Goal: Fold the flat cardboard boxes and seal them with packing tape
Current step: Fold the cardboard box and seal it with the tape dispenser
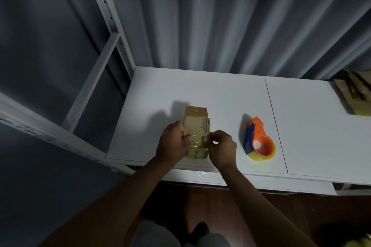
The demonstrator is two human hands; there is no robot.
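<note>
Cardboard box (197, 124), small and folded up, lies on the white table (220, 94) near its front edge, toward the left end. Its near half is wrapped in yellowish clear packing tape (195, 142), and dark printed marks show on its upper face near the right edge. The left hand (172, 142) curls round the box's left side, fingers bent against the taped part. The right hand (220, 146) holds the box's right side, thumb and fingertips pinching at the tape along that edge. Both forearms reach in from the near side of the scene.

To the right of the box, apart from it, an orange and blue tape dispenser (259, 139) lies on the table with a roll of yellowish tape in it. At the far right edge of the table sits a stack of flat cardboard (355, 92), partly cut off by the frame. A white metal shelf frame (112, 32) rises at the left, and a grey curtain (220, 16) hangs behind the table.
</note>
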